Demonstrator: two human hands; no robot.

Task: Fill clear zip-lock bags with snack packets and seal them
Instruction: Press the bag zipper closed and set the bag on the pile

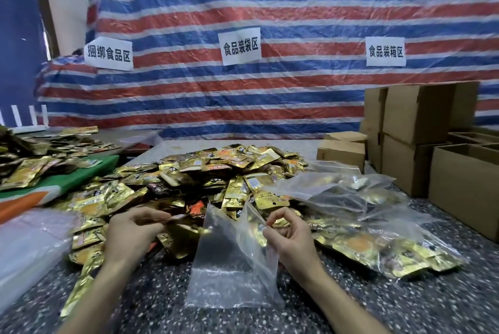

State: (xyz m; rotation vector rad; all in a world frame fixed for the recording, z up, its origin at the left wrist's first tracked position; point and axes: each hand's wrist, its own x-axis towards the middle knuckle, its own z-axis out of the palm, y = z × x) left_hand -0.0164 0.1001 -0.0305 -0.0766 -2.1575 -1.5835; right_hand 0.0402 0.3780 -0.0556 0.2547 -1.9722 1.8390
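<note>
A big heap of gold snack packets (pixel 205 174) covers the middle of the speckled table (pixel 378 304). My left hand (pixel 129 233) grips a few packets (pixel 172 218) held flat, their ends pointing right toward the bag. A clear zip-lock bag (pixel 229 260) stands between my hands, its mouth raised. My right hand (pixel 291 236) pinches the bag's right upper edge and holds it open. I cannot tell whether any packet lies inside the bag.
Filled clear bags (pixel 378 239) lie to the right. Cardboard boxes (pixel 421 142) are stacked at the far right. A stack of empty clear bags (pixel 29 247) sits at the left, with more packets (pixel 40 155) on a green board behind.
</note>
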